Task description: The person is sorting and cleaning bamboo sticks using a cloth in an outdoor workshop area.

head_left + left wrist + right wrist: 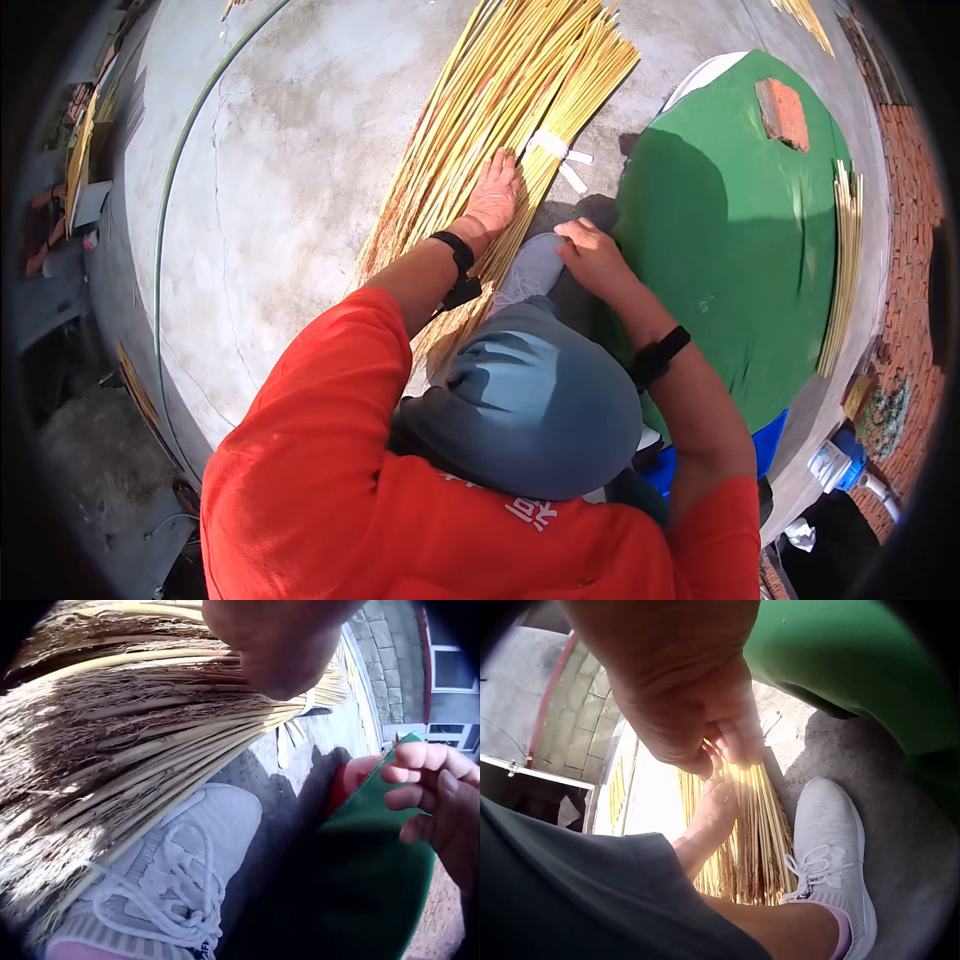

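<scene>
A large bundle of long, dry yellow stalks (470, 130) with brushy, seedy ends lies on the concrete floor. My left hand (492, 195) rests on it with its fingers extended along the stalks. Just beyond the fingertips, a white tie (548, 143) is wrapped round a smaller bunch at the right side, its two loose ends sticking out. My right hand (597, 258) hovers near the toe of a light grey shoe (530, 268). In the left wrist view the fingers of this right hand (435, 787) are loosely bent, with nothing between them.
A green-covered rounded surface (730, 240) stands to the right, with a brick (783, 115) on top and thin stalks (845, 270) along its far edge. A green hose (165, 230) curves along the left. A blue-and-white container (838, 462) sits at the lower right.
</scene>
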`<move>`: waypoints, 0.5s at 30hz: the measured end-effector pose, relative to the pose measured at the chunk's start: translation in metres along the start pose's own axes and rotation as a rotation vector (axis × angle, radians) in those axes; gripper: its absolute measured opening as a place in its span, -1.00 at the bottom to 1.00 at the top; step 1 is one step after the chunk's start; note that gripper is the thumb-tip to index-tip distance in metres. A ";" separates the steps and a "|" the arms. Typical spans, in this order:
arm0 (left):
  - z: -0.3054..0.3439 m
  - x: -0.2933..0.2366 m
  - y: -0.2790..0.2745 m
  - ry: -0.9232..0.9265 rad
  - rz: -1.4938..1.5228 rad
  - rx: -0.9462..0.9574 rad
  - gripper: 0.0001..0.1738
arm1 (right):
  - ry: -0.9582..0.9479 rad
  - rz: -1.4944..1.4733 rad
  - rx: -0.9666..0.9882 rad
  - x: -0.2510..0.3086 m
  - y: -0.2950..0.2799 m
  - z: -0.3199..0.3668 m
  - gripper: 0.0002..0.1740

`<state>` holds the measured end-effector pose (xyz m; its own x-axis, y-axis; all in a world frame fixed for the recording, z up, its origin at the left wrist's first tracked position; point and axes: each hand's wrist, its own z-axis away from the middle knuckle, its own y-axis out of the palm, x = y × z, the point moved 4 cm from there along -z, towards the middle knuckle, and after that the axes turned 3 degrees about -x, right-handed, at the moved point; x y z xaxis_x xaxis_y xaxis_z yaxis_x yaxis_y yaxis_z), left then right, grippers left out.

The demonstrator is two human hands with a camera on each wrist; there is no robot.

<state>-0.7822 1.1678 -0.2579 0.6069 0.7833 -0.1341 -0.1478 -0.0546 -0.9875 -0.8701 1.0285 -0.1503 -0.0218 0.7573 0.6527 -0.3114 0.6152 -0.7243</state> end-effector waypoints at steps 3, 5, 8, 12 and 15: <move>0.010 -0.013 0.006 -0.111 0.529 -0.083 -0.45 | -0.077 0.104 -0.123 0.001 0.017 -0.020 -0.67; 0.022 -0.019 0.010 -0.130 0.596 -0.077 -0.47 | 0.136 -0.066 -0.070 -0.008 0.030 -0.032 -0.59; 0.023 -0.004 0.009 -0.313 0.886 -0.017 -0.58 | 0.186 -0.179 -0.130 -0.018 0.047 -0.059 -0.54; 0.015 0.014 0.008 -0.314 1.028 0.082 -0.69 | 0.329 -0.860 -0.162 -0.026 0.073 -0.095 -0.39; 0.008 0.030 0.020 -0.391 1.191 0.018 -0.77 | 0.445 -0.766 -0.069 -0.036 0.090 -0.123 -0.25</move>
<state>-0.7729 1.1951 -0.2806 -0.1825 0.3844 -0.9049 -0.4567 -0.8482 -0.2683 -0.7801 1.0836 -0.2668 0.5451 0.1383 0.8269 -0.0307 0.9889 -0.1451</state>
